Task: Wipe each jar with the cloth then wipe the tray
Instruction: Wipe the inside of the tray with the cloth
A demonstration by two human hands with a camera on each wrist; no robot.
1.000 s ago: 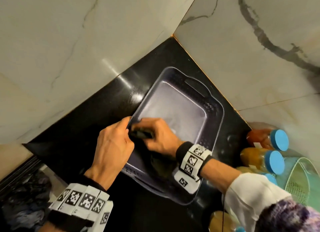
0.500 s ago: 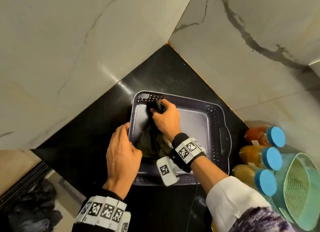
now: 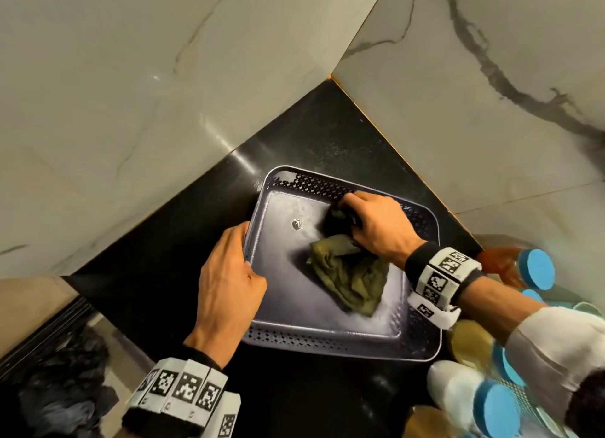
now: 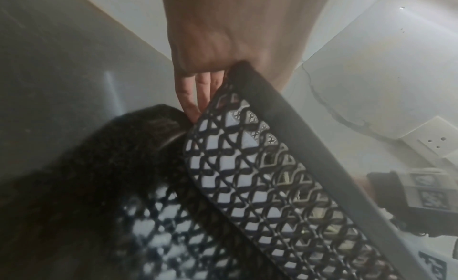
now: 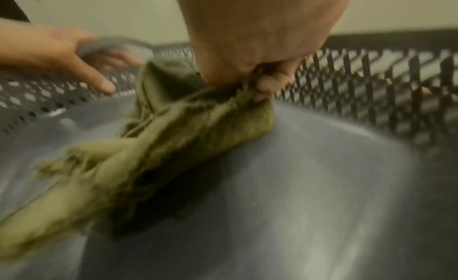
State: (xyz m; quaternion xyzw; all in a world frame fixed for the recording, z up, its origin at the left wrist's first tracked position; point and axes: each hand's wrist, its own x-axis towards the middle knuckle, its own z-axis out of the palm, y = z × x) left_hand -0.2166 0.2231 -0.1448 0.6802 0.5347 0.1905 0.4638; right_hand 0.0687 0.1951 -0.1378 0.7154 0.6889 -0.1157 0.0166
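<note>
A dark grey tray (image 3: 327, 339) with perforated walls lies on the black counter. My left hand (image 3: 242, 254) grips its left rim, thumb inside and fingers (image 4: 195, 92) down the outside of the tray wall (image 4: 272, 166). My right hand (image 3: 360, 218) bunches an olive-green cloth (image 3: 350, 280) and presses it on the tray floor beside the far wall. In the right wrist view the cloth (image 5: 173, 137) trails from my fist across the tray floor (image 5: 310, 186). Jars with blue lids (image 3: 537, 269) stand to the right of the tray, partly hidden by my right arm.
The black counter (image 3: 170, 273) ends in a corner between two marble walls (image 3: 131, 93). A teal basket (image 3: 586, 306) sits at the right edge among the jars. Something dark (image 3: 59, 388) lies on the floor at lower left. A wall socket (image 4: 436, 143) is on the right wall.
My right hand has swept the cloth from the tray's far left corner to the right along the far wall, leaving more cloth spread on the floor. The left hand stays on the left rim.
</note>
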